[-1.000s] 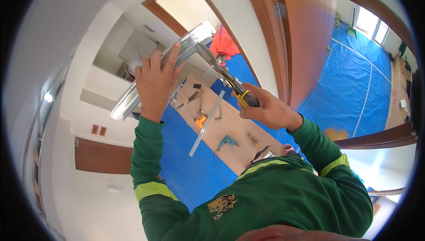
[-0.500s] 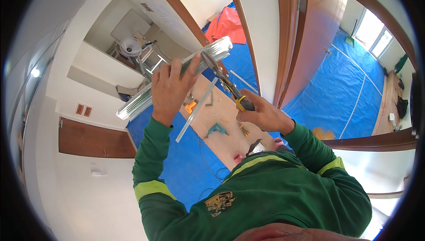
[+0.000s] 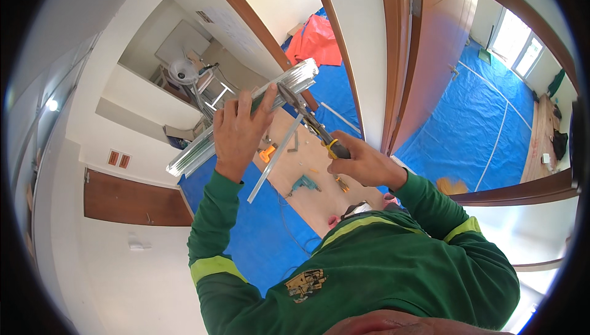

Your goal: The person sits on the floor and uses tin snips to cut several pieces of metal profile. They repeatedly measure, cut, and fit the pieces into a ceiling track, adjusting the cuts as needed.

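Note:
My left hand (image 3: 236,135) is wrapped around a long shiny metal channel (image 3: 192,155), which slants up to the right in front of me. In my right hand (image 3: 367,161) are tin snips (image 3: 316,127) with black and yellow handles. Their jaws rest against the channel near its far right end, just beside my left fingertips. Whether the blades are closed on the metal is hard to make out. A thin metal strip (image 3: 270,166) angles down to the left from near the snips; its upper end is partly hidden behind them.
Below lies a plywood board (image 3: 319,209) with a teal drill (image 3: 304,182), an orange tool (image 3: 267,153) and yellow-handled pliers (image 3: 341,183). Blue sheeting (image 3: 246,240) covers the floor. An open brown door (image 3: 433,58) stands at right, a white fan (image 3: 182,70) at far left.
The channel and both hands appear slightly lower in the picture, along with a small shift of the whole view. My grip on the channel and the snips is unchanged.

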`<action>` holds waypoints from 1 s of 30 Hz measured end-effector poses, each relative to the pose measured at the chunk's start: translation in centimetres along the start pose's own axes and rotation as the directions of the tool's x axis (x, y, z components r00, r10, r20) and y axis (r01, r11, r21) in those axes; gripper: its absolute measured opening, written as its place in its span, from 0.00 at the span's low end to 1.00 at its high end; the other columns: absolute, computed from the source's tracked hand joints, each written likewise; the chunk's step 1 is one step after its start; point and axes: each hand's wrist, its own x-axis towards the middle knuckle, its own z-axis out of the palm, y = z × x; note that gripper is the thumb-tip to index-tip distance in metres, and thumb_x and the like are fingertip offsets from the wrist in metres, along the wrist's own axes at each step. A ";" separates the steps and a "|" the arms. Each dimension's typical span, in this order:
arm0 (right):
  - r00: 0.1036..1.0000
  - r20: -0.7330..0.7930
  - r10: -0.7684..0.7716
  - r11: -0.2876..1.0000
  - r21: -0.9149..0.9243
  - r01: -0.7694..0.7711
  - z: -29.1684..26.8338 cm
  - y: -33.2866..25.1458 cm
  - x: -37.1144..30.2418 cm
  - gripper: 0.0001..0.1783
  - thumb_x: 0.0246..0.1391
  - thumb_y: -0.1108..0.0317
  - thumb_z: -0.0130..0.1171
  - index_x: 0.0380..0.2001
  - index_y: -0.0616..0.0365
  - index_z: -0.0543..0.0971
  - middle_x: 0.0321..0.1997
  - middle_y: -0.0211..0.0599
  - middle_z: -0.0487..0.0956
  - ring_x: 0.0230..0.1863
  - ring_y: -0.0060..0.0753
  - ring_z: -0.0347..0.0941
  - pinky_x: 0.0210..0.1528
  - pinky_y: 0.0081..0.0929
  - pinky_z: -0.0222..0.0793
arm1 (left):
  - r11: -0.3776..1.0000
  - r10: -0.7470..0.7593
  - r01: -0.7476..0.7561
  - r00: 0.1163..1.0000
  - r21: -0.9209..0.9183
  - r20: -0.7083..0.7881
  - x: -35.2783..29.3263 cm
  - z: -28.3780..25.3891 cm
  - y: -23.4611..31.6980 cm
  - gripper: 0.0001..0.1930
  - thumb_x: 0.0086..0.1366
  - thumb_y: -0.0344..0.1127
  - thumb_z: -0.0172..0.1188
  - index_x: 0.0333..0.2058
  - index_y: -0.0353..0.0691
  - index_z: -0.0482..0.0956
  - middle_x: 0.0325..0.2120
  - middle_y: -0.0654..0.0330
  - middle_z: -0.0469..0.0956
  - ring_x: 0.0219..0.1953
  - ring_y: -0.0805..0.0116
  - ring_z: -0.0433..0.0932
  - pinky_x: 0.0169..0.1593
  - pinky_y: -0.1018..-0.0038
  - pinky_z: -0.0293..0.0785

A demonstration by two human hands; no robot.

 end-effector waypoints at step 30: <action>0.971 -0.180 -0.157 0.986 -0.077 0.145 4.3 1.1 0.1 0.18 0.64 0.66 0.65 0.49 0.68 0.74 0.30 0.48 0.74 0.33 0.38 0.71 0.40 0.44 0.70 | 0.906 -0.386 0.374 0.922 -0.196 -0.026 -0.5 0.2 4.2 0.40 0.53 0.40 0.84 0.67 0.57 0.82 0.51 0.65 0.77 0.50 0.61 0.80 0.52 0.61 0.73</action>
